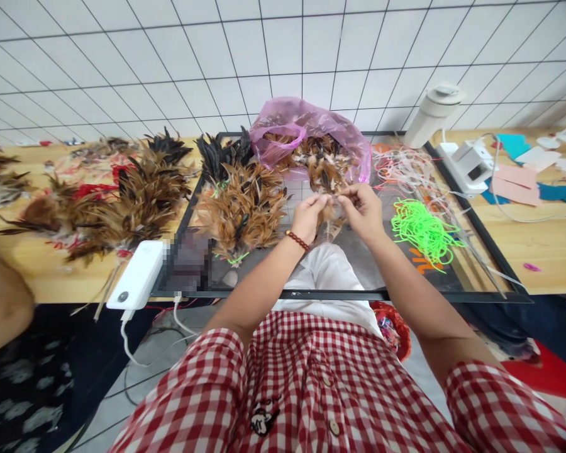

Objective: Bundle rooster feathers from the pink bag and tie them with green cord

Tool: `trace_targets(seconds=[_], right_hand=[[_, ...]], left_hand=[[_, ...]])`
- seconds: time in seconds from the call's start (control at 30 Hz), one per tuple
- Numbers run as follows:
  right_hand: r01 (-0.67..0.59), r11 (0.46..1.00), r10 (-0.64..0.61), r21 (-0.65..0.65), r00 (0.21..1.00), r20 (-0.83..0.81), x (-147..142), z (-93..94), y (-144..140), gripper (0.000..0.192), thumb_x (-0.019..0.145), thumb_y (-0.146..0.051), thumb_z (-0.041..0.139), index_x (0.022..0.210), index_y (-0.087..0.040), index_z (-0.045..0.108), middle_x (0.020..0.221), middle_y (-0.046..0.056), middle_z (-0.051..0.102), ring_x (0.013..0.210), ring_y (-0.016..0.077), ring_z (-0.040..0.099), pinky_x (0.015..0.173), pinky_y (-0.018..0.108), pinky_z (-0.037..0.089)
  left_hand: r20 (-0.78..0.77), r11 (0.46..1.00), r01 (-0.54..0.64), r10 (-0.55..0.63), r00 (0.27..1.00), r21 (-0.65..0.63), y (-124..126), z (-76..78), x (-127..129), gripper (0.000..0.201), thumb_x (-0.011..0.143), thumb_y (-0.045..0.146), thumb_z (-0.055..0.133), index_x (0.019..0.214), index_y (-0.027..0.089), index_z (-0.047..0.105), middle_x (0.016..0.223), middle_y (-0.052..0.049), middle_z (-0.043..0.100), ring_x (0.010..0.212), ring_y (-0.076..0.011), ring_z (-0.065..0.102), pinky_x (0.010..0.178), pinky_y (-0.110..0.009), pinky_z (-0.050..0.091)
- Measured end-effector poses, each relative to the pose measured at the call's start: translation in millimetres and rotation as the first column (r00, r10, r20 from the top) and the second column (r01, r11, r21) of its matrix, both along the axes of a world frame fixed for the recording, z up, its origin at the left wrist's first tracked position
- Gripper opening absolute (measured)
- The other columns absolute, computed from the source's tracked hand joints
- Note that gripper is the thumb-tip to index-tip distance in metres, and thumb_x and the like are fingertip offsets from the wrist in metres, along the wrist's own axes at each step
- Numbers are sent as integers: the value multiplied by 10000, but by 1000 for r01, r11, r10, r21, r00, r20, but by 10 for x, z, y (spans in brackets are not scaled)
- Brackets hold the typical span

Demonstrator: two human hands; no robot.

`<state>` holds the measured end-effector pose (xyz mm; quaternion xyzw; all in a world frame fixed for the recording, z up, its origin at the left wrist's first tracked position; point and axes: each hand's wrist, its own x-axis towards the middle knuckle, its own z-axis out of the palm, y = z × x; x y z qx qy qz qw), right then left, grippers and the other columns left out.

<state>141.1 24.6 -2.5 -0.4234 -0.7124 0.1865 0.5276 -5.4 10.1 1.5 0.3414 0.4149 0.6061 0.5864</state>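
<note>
Close together over the glass panel [295,267], both hands work at a small tuft of brown feathers [329,220]. My left hand [307,219], with a beaded bracelet on the wrist, pinches the tuft from the left. From the right, the thumb and fingertips of my right hand [364,211] are pressed together on it; finer detail is too small to make out. Just beyond them lies a pink plastic bag [351,129], its mouth spilling brown feathers [325,170]. A pile of brown and black feather bunches [245,207] rests left of my left hand.
Bright green cords [424,233] and clear-white strands [400,167] lie right of my hands. A white bottle [434,113] and a power strip [462,170] stand behind. More feathers [146,195] and a white power bank [139,274] are at left. A person's arm [2,296] shows at far left.
</note>
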Motion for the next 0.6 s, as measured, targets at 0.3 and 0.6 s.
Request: trace_targets(seconds=[0.3, 0.6], right_hand=[[-224, 854, 248, -470, 969, -10, -175, -148, 0, 459, 653, -507, 850, 917, -179, 667, 814, 7, 599, 684, 150, 506, 683, 324, 436], [-267, 862, 324, -430, 944, 62, 49, 17, 45, 256, 698, -386, 778, 635, -196, 620, 667, -14, 582, 633, 130, 512, 631, 289, 414]], left_hand=[[504, 989, -10, 84, 860, -147, 57, 103, -135, 211, 976, 174, 576, 780, 163, 656, 925, -40, 757, 1117, -163, 718, 1061, -345, 525], [382, 992, -51, 91, 920, -114, 101, 135, -266, 270, 1012, 257, 543, 769, 173, 626, 1009, -58, 751, 1210, -185, 686, 985, -361, 577]])
